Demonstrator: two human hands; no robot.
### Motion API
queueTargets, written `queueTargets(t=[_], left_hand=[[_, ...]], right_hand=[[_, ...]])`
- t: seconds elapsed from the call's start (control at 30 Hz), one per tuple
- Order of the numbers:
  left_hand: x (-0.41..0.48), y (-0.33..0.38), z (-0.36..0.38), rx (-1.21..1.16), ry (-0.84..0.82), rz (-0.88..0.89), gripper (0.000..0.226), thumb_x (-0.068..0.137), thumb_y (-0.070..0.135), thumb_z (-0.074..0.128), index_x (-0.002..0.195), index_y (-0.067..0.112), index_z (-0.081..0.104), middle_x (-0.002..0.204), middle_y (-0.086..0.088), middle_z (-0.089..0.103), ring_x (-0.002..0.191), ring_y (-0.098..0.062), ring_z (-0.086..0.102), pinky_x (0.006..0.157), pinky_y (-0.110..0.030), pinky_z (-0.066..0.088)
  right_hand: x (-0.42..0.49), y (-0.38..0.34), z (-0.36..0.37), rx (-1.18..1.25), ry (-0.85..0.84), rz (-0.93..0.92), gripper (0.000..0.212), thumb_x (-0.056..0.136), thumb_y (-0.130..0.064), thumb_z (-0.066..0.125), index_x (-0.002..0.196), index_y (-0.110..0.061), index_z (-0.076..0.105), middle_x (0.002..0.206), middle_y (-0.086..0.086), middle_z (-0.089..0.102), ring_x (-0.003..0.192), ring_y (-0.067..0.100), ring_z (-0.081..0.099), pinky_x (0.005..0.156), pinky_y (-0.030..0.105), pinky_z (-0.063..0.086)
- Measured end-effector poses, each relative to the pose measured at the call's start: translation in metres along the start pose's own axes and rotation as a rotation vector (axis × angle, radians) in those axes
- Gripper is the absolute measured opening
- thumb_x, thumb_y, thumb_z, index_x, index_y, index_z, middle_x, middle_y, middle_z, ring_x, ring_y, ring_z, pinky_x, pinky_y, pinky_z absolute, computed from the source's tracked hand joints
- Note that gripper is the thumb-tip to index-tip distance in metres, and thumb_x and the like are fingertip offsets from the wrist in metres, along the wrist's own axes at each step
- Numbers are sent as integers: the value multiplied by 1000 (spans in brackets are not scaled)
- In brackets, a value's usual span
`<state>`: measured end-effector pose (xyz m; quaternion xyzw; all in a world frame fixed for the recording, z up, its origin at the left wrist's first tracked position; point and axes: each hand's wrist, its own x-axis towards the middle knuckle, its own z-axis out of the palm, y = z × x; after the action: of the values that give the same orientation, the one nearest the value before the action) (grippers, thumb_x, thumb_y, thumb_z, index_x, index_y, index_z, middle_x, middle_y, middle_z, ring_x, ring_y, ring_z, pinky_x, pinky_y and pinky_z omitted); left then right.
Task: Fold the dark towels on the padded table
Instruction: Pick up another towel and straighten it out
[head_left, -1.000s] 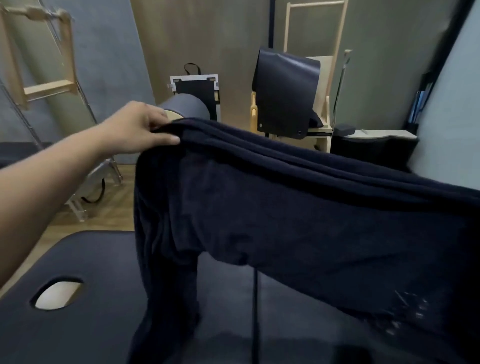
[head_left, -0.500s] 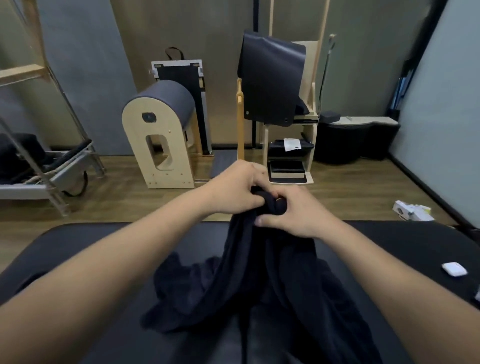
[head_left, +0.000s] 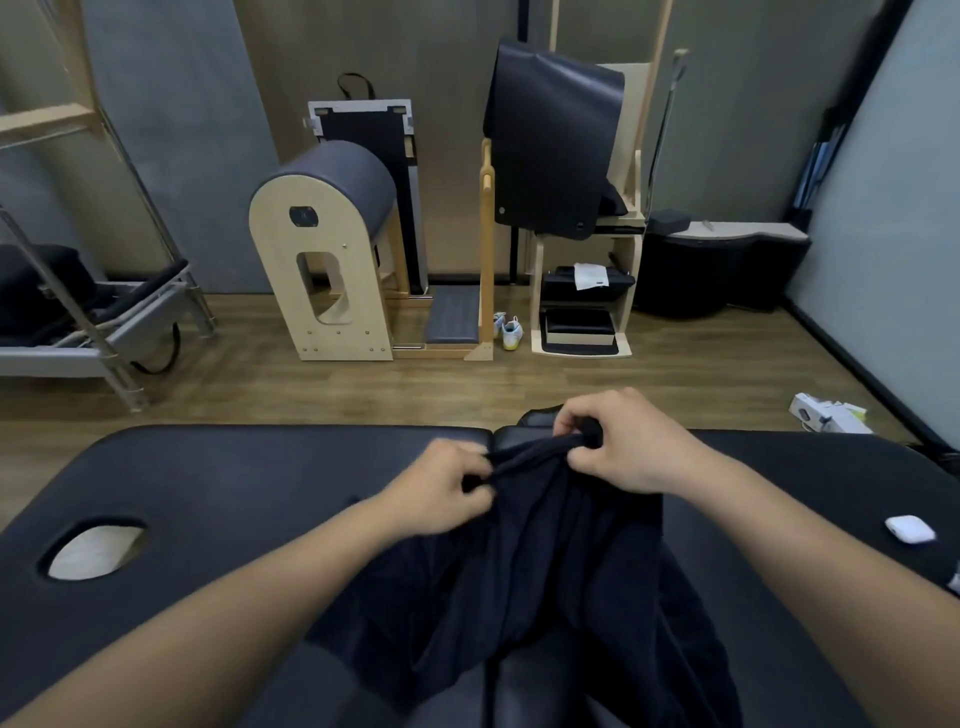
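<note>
A dark navy towel (head_left: 545, 582) hangs doubled over the black padded table (head_left: 234, 483), its lower part bunched on the padding near me. My left hand (head_left: 441, 488) pinches the towel's top edge on the left. My right hand (head_left: 618, 441) grips the same edge a little farther away, near the table's far rim. The stretch of edge between the two hands is short and taut. A bit of dark cloth (head_left: 535, 415) shows behind my right hand at the table's far edge.
The table has an oval face hole (head_left: 93, 551) at the left and a white earbud case (head_left: 909, 529) at the right. Beyond the table lie wooden floor, a barrel-shaped exercise unit (head_left: 332, 249), a wooden chair unit (head_left: 582, 291) and a white box (head_left: 826, 413).
The towel, earlier stretched wide and high, has been brought together. Since half a second ago both hands have lowered toward the table and moved slightly apart along the edge.
</note>
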<state>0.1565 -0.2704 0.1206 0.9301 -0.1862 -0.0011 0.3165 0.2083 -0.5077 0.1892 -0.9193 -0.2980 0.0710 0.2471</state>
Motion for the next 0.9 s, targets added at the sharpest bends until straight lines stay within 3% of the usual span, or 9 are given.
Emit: queueTargets(t=[0.07, 0.13, 0.17, 0.3, 0.43, 0.57, 0.67, 0.83, 0.9], left_hand=[[13, 18, -28, -176, 216, 44, 14, 76, 21, 51, 66, 14, 59, 70, 6, 60, 65, -10, 53, 63, -26, 42], [24, 43, -58, -337, 298, 79, 15, 81, 13, 54, 70, 6, 62, 76, -15, 63, 68, -23, 54, 65, -27, 43], [27, 50, -66, -355, 303, 108, 13, 82, 10, 55, 71, 9, 62, 76, -16, 63, 69, -19, 54, 66, -26, 43], [22, 27, -28, 144, 24, 199, 8, 82, 11, 61, 75, 15, 64, 70, 17, 48, 70, -7, 46, 68, -19, 37], [23, -10, 2, 307, -130, 54, 16, 82, 18, 57, 71, 7, 59, 73, 3, 50, 68, -18, 46, 64, -30, 40], [26, 8, -39, -64, 156, 51, 18, 69, 27, 51, 66, 15, 65, 66, 10, 57, 64, -3, 52, 63, -23, 41], [20, 47, -90, -466, 312, 80, 11, 75, 22, 59, 71, 24, 69, 73, 4, 67, 71, -11, 60, 67, -24, 47], [-1, 83, -66, -455, 37, 197, 15, 94, 18, 57, 88, 8, 66, 84, -8, 65, 77, -9, 58, 72, -23, 46], [-7, 71, -34, -328, -73, 178, 11, 89, 31, 67, 89, 20, 64, 84, 14, 59, 76, 3, 52, 72, -19, 41]], right_hand=[[1, 8, -8, -31, -5, 35, 14, 80, -25, 73, 77, -33, 62, 77, -13, 64, 75, 11, 59, 67, 25, 43], [5, 9, -22, -1, 17, 23, 12, 81, -30, 77, 76, -32, 66, 71, -11, 62, 73, 10, 57, 66, 27, 42], [7, 8, -32, 56, 51, 7, 13, 81, -29, 78, 75, -31, 67, 69, -7, 62, 71, 10, 57, 66, 29, 44], [5, 1, -72, 203, 130, -57, 13, 80, -12, 76, 79, -25, 75, 77, 8, 71, 73, 16, 63, 72, 38, 51], [-1, -3, -68, 123, 54, -82, 15, 80, -14, 75, 79, -28, 76, 79, -2, 73, 81, 20, 67, 78, 40, 54], [-4, 20, -91, 84, 223, 4, 19, 79, -14, 78, 71, -32, 73, 70, -1, 68, 68, 16, 59, 67, 31, 46], [-10, 34, -102, -6, 233, 101, 18, 78, -33, 80, 66, -41, 70, 61, -6, 62, 58, 9, 50, 57, 26, 40], [-7, 38, -114, -124, 380, 198, 32, 82, -23, 72, 69, -50, 63, 80, -3, 70, 81, 22, 64, 74, 33, 52], [-6, 34, -114, -203, 384, 229, 32, 74, -27, 62, 72, -60, 61, 89, 0, 71, 88, 28, 65, 82, 41, 55]])
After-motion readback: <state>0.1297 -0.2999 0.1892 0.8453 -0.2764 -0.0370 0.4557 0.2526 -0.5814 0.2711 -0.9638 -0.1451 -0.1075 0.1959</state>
